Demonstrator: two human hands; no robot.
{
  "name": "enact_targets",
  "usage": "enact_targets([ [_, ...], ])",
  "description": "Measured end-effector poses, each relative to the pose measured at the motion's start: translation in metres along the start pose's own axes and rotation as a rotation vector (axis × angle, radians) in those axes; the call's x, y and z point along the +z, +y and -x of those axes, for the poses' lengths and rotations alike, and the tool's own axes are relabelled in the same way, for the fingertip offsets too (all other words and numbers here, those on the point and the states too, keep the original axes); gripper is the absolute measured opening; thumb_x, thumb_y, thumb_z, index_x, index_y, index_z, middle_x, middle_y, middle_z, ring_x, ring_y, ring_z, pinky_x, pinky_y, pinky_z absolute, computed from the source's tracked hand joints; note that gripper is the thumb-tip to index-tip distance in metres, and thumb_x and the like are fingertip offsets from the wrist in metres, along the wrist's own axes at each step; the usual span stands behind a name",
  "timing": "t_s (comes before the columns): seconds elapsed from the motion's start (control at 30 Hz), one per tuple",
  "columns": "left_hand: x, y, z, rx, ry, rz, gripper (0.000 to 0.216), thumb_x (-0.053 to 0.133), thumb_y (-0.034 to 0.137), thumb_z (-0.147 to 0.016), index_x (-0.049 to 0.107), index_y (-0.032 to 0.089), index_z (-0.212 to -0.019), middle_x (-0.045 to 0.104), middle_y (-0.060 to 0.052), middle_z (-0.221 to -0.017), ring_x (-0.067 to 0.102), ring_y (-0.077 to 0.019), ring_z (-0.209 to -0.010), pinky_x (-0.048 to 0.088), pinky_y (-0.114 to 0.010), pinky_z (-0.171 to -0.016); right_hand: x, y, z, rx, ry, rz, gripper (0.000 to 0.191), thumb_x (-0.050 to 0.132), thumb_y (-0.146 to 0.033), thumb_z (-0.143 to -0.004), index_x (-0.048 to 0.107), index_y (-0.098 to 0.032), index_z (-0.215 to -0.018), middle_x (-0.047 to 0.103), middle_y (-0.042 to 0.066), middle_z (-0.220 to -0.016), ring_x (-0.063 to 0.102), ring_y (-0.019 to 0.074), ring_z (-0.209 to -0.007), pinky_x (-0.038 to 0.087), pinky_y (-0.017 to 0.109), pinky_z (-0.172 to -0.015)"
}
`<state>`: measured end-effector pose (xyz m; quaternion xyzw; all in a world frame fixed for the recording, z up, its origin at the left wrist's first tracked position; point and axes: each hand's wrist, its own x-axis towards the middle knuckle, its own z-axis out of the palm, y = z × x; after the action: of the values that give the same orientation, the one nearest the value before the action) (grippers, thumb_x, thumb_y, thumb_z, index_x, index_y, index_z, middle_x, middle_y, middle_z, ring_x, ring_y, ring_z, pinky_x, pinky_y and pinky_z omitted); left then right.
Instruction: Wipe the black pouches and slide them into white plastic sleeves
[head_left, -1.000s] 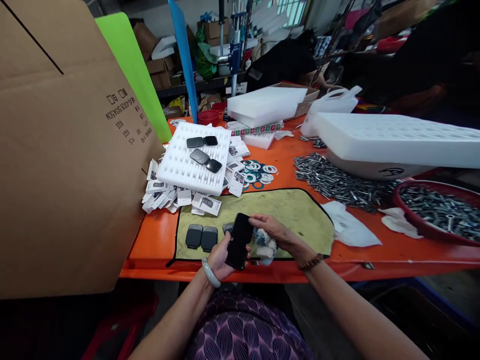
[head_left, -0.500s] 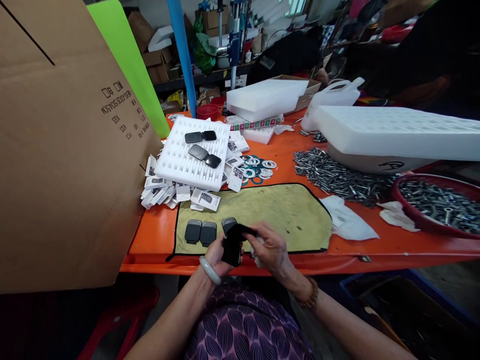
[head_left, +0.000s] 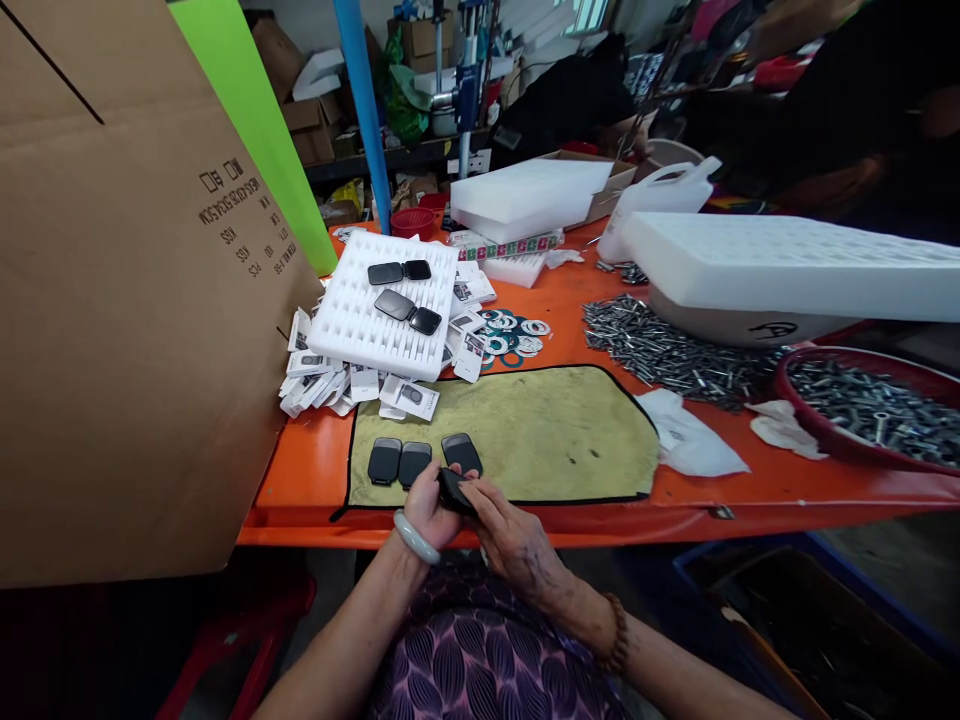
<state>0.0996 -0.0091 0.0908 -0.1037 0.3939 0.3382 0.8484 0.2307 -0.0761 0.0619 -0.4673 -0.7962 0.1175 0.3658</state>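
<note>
My left hand (head_left: 433,508), with a pale bangle at the wrist, is closed around a black hinged flat piece (head_left: 454,492) at the table's front edge. Over the same piece, my right hand (head_left: 504,530) presses its fingers against the near side; its thumb is hidden. The piece appears folded, though the hands cover most of it. Just beyond lie similar dark rounded-square pieces on the yellow cloth (head_left: 555,430): a left one (head_left: 385,461), a middle one (head_left: 415,463) and a tilted right one (head_left: 460,454).
A white foam tray (head_left: 337,330) bears two unfolded black pieces, with small white boxes (head_left: 409,395) around it. Metal pins (head_left: 660,350) are heaped at right near a red basin (head_left: 795,405). A large cardboard box (head_left: 142,350) stands at left. Another person's dark clothing shows behind.
My right hand has come down and left onto the black piece, whose raised upper part is now folded down. The right-hand piece on the cloth is more exposed.
</note>
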Motion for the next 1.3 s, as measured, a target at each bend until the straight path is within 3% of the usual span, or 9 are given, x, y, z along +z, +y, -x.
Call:
enact_targets([
  [0.1,-0.003,-0.008,-0.004,0.032,-0.085,-0.035,0.044,0.035,0.037,-0.096,0.059,0.013,-0.069,0.065,-0.01,-0.079,0.062,-0.0166,-0.075,0.049,-0.032,-0.083,-0.007,0.008,-0.004,0.076,0.037,-0.094,0.039,0.038,-0.012,-0.09,0.052,-0.019,-0.126,0.067,0.014,-0.111,0.065,0.0236,-0.105,0.058,0.036,-0.082],
  [0.23,-0.012,-0.019,-0.011,0.155,-0.097,-0.351,0.025,0.055,0.038,-0.088,0.065,0.015,-0.091,0.064,-0.007,-0.088,0.061,-0.0187,-0.079,0.046,-0.035,-0.083,-0.033,0.047,-0.025,0.427,0.032,-0.249,0.029,0.042,-0.025,-0.089,0.061,-0.02,-0.111,0.071,0.011,-0.096,0.067,0.0231,-0.086,0.056,0.037,-0.078],
  [0.33,-0.019,-0.018,-0.018,0.525,0.048,-0.742,0.016,0.068,0.03,-0.079,0.066,0.019,-0.091,0.062,-0.006,-0.094,0.058,-0.0203,-0.091,0.042,-0.033,-0.091,-0.055,0.091,-0.043,0.589,-0.121,-0.393,0.028,0.05,-0.032,-0.081,0.064,-0.019,-0.101,0.071,0.007,-0.092,0.066,0.0225,-0.084,0.053,0.037,-0.078],
  [0.43,-0.024,-0.011,-0.028,0.834,0.025,-1.07,0.021,0.073,0.025,-0.071,0.068,0.021,-0.091,0.062,-0.008,-0.103,0.051,-0.026,-0.111,0.032,-0.037,-0.105,-0.059,0.127,-0.054,0.675,-0.288,-0.525,0.033,0.055,-0.036,-0.074,0.066,-0.015,-0.097,0.071,0.005,-0.09,0.064,0.0207,-0.08,0.051,0.034,-0.076],
  [0.63,-0.03,0.006,-0.057,0.905,-0.1,-1.693,0.054,0.076,0.027,-0.067,0.06,0.026,-0.119,0.048,-0.009,-0.141,0.024,-0.0361,-0.14,0.0,-0.053,-0.116,-0.02,0.146,-0.055,0.632,-0.389,-0.347,0.026,0.054,-0.03,-0.075,0.067,-0.014,-0.091,0.071,0.005,-0.082,0.063,0.0188,-0.077,0.048,0.03,-0.073],
  [0.8,-0.04,0.024,-0.06,0.883,-0.124,-2.023,0.051,0.065,0.024,-0.079,0.053,0.027,-0.128,0.046,-0.009,-0.143,0.029,-0.0321,-0.139,0.008,-0.053,-0.116,-0.015,0.146,-0.063,0.354,-0.378,0.103,0.022,0.055,-0.028,-0.083,0.066,-0.016,-0.098,0.072,0.011,-0.093,0.064,0.0223,-0.086,0.046,0.033,-0.08],
  [1.03,-0.042,0.032,-0.054,0.88,-0.171,-2.069,0.058,0.068,0.02,-0.075,0.052,0.026,-0.131,0.046,-0.012,-0.143,0.028,-0.0357,-0.139,0.011,-0.056,-0.115,-0.039,0.137,-0.203,0.313,-0.327,0.236,0.017,0.057,-0.03,-0.085,0.069,-0.019,-0.09,0.072,0.008,-0.089,0.064,0.0225,-0.088,0.044,0.03,-0.078],
  [1.17,-0.042,0.033,-0.048,0.896,-0.13,-2.001,0.055,0.066,0.022,-0.077,0.053,0.024,-0.13,0.04,-0.013,-0.147,0.023,-0.036,-0.141,0.012,-0.057,-0.115,-0.017,0.128,-0.276,0.472,-0.218,0.218,0.043,0.06,-0.046,-0.083,0.06,-0.012,-0.11,0.065,0.016,-0.11,0.059,0.0271,-0.102,0.043,0.032,-0.082],
  [1.3,-0.044,0.041,-0.032,0.991,-0.08,-1.836,0.047,0.061,0.023,-0.08,0.056,0.026,-0.127,0.042,-0.014,-0.145,0.031,-0.0334,-0.138,0.016,-0.056,-0.114,0.013,0.127,-0.3,0.584,-0.204,0.234,0.069,0.068,-0.055,-0.073,0.049,-0.008,-0.119,0.053,0.023,-0.123,0.056,0.0316,-0.106,0.043,0.035,-0.081],
])
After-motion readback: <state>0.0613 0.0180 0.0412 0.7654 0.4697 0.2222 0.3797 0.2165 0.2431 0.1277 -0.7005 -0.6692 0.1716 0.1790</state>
